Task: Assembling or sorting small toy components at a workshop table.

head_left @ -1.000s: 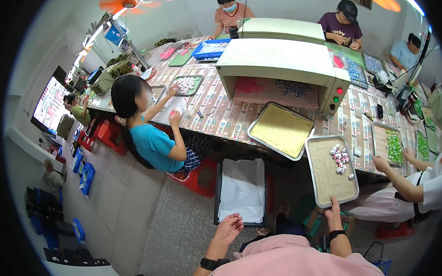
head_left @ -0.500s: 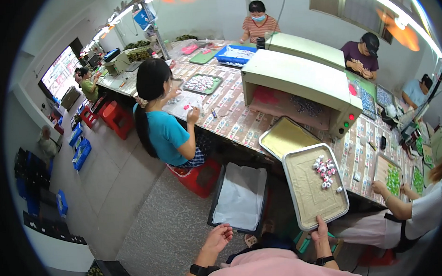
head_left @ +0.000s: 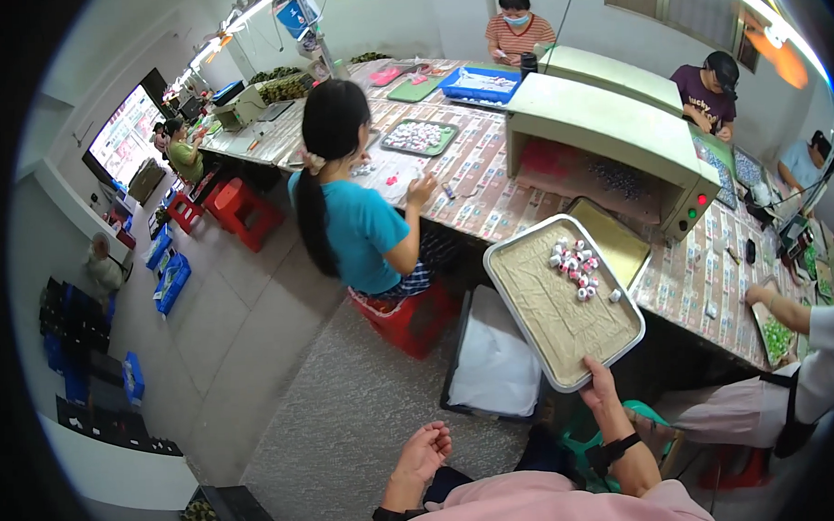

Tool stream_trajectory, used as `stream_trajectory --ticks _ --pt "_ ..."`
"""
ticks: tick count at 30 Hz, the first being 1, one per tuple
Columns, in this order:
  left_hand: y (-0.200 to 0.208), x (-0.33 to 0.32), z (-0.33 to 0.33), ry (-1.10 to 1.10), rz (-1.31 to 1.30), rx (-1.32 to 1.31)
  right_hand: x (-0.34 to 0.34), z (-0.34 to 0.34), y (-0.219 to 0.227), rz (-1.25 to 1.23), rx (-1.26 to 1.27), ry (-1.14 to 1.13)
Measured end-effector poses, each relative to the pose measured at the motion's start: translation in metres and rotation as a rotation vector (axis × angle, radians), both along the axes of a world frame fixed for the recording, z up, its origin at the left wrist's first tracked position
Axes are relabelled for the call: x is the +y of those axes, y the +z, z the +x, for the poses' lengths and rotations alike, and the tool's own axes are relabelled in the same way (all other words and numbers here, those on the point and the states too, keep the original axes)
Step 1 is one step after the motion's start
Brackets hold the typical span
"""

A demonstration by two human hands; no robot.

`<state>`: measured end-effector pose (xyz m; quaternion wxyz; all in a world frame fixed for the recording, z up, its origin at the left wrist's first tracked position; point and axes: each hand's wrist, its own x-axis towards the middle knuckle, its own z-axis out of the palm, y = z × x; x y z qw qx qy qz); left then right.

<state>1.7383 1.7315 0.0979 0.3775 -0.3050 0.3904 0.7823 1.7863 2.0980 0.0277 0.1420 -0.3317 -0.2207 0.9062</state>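
Observation:
My right hand (head_left: 600, 386) grips the near edge of a silver-rimmed tray (head_left: 516, 326), thumb on top. Brown paper lines this tray, which is held at a slant. A small cluster of white, pink and dark pieces (head_left: 575, 266) lies toward its far end, with one white piece a little apart. My left hand (head_left: 424, 451) hangs low in front of me, fingers loosely curled in and nothing visible in them. Nearest to it is a black crate (head_left: 456, 401) with white sheeting (head_left: 498, 354) inside, partly covered by the tray.
A second lined tray (head_left: 609, 240) rests on the table edge beside a pale tunnel-shaped machine (head_left: 605, 116). A person in a teal shirt (head_left: 356, 226) sits on a red stool (head_left: 419, 320) to the left. Another person (head_left: 806, 339) works at the right. A green stool (head_left: 593, 447) stands by my legs.
My right hand has carried the tray up and to the left, and it now overlaps the crate. The view has shifted. My left hand stays low, still without anything visible in it.

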Motion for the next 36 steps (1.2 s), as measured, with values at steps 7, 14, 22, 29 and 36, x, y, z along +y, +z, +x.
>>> stream_trajectory --ticks 7,14,22,29,36 --pt "-0.017 -0.180 -0.001 0.113 -0.059 0.023 -0.121 0.008 -0.005 0.067 -0.030 0.024" --pt "0.011 -0.348 -0.008 0.357 -0.215 0.100 -0.244 0.027 0.006 0.050 -0.182 0.270" --pt "0.024 -0.355 -0.088 0.178 -0.131 0.177 -0.345 -0.044 0.028 0.047 -0.129 0.537" --pt "0.017 -0.367 -0.180 0.100 0.114 0.173 -0.443 -0.194 0.033 -0.024 -0.031 0.764" --pt "0.016 -0.406 -0.342 0.210 0.003 0.164 -0.519 -0.381 0.049 -0.060 0.079 0.928"
